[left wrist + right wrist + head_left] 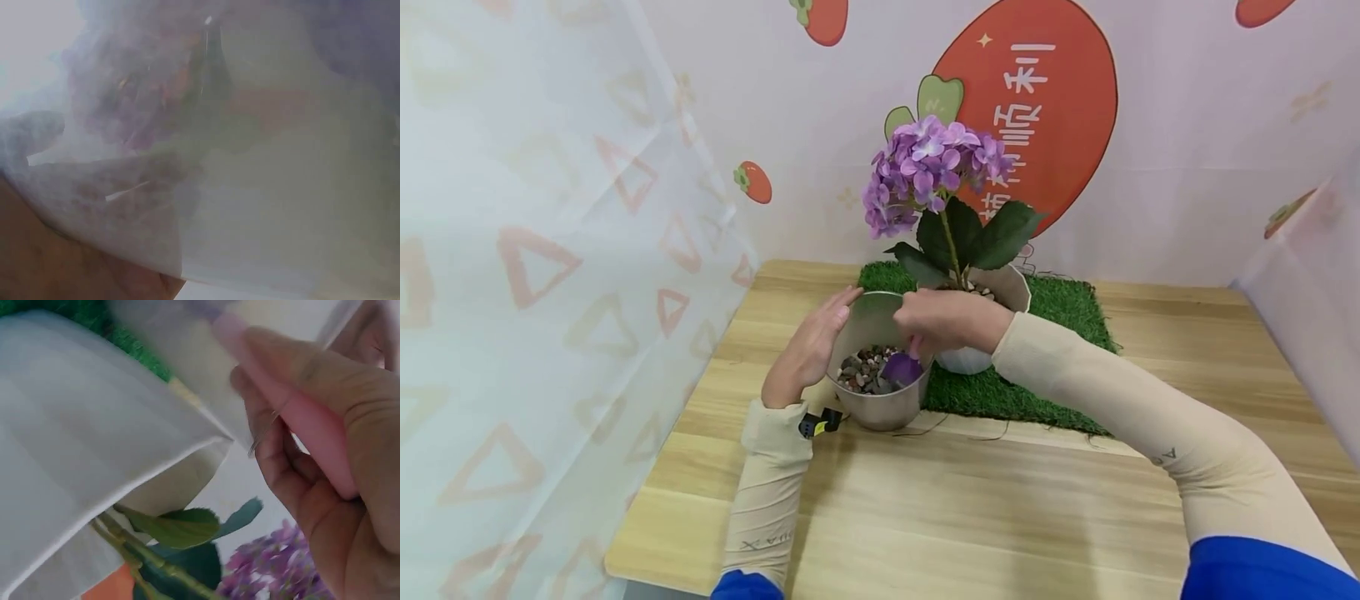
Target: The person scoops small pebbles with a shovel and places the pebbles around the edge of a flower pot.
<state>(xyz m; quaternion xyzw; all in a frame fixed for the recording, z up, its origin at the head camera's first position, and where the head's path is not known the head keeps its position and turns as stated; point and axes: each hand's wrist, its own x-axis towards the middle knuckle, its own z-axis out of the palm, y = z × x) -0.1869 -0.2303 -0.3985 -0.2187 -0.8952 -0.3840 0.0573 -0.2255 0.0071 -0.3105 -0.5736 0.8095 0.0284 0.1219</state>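
A translucent plastic pot (880, 410) with pebbles (860, 371) in its bottom stands on the table. My left hand (808, 346) rests against its left outer side, fingers straight and reaching up toward the rim. In the left wrist view the pot wall (275, 212) fills most of the frame and blurs what lies behind it. My right hand (951, 321) grips the pink handle (319, 434) of a small shovel. The shovel's purple blade (901, 369) is down inside the pot, among the pebbles on the right.
Close on the right, a white faceted pot (966, 360) holds pebbles and a purple hydrangea (932, 167) with dark green leaves. It stands on a mat of artificial grass (1030, 400). The wooden table (925, 508) runs back to a patterned backdrop (820, 108).
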